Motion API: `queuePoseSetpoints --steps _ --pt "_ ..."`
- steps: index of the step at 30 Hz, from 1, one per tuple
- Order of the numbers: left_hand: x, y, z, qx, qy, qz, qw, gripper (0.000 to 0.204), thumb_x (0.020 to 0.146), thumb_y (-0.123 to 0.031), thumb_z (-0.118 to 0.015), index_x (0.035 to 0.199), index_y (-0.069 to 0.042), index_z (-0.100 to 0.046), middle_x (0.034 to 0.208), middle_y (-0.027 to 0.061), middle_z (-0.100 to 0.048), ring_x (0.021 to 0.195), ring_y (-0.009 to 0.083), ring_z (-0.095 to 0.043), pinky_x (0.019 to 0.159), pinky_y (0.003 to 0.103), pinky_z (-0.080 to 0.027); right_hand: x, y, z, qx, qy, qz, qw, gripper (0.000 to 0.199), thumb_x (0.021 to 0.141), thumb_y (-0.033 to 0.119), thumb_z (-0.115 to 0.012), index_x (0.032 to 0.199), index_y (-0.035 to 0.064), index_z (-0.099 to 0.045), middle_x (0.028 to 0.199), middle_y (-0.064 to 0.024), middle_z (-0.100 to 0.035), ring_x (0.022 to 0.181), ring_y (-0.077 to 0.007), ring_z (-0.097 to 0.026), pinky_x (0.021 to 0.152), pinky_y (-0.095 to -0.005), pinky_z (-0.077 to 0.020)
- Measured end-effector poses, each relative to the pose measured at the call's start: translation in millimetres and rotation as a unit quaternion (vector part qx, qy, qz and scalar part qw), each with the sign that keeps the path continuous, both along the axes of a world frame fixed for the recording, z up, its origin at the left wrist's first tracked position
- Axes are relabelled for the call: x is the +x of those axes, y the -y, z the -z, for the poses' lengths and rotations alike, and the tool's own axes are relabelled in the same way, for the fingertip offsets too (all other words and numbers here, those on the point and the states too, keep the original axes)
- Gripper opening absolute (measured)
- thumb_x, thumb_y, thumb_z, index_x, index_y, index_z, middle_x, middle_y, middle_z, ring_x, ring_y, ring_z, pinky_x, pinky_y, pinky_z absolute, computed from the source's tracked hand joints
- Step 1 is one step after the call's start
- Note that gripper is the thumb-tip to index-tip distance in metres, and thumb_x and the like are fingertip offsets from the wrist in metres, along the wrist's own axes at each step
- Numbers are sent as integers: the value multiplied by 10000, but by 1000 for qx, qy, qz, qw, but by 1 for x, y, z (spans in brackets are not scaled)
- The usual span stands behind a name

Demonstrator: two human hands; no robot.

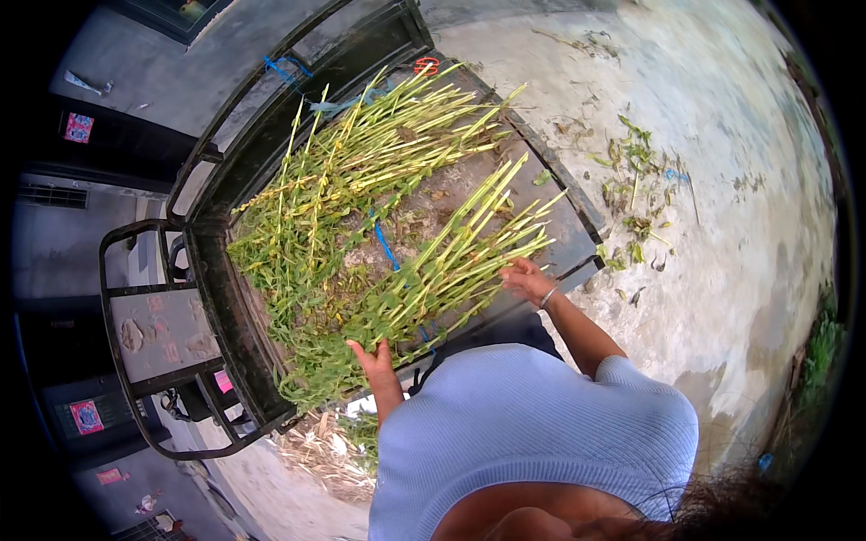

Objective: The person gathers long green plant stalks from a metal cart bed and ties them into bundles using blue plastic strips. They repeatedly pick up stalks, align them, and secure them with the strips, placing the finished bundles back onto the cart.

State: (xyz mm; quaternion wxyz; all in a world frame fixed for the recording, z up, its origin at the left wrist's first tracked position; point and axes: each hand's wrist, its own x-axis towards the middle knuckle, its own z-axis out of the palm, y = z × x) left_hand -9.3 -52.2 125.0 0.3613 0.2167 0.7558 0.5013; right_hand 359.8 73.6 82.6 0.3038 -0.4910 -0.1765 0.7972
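A bundle of cut green plant stalks (478,236) lies on the near side of a cart bed, pale cut ends to the right and leafy tops to the left. At the leafy end is my left hand (373,362), thumb and fingers spread against the leaves. My right hand (526,279), a bangle on its wrist, rests by the cut ends with its fingers loosely extended against them. A blue strap (385,242) shows between this bundle and a larger pile of stalks (397,135) farther back.
Dark metal rails (206,158) edge the cart bed (577,221). An orange-red cord coil (426,66) and blue cord (287,68) are at the far side. Loose leaves (636,149) litter the concrete on the right. Dry husks (325,455) lie on the ground at lower left.
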Motion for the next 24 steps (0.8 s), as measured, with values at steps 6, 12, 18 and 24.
queuePoseSetpoints --steps 6,12,18,24 --pt "26 9 -29 35 45 79 995 796 853 -85 -550 1396 -23 30 1282 107 -387 1056 170 -430 926 255 -320 -57 -17 21 -33 -114 98 988 749 766 293 -688 1350 175 -234 1225 -35 -423 1045 -229 -485 722 -371 -449" --pt "32 20 -28 48 51 72 995 757 865 -78 -527 1388 -3 14 1235 95 -410 1007 167 -437 900 257 -334 -86 -45 5 -90 -238 218 942 515 761 313 -690 1182 194 -418 1145 -31 -472 995 -234 -475 757 -445 -418" --pt "29 18 -26 54 57 43 996 773 864 -56 -523 1394 -42 39 1174 71 -432 944 147 -434 867 254 -347 -98 -64 -39 -9 -225 203 953 153 816 190 -600 937 100 -575 937 -53 -606 867 -188 -563 738 -403 -474" --pt "22 13 -34 50 26 12 998 880 828 -1 -515 1390 -126 151 1383 155 -244 1137 223 -389 990 329 -285 -103 -50 -65 27 -263 171 949 158 809 62 -500 953 64 -565 938 -83 -608 886 -217 -571 757 -400 -482"
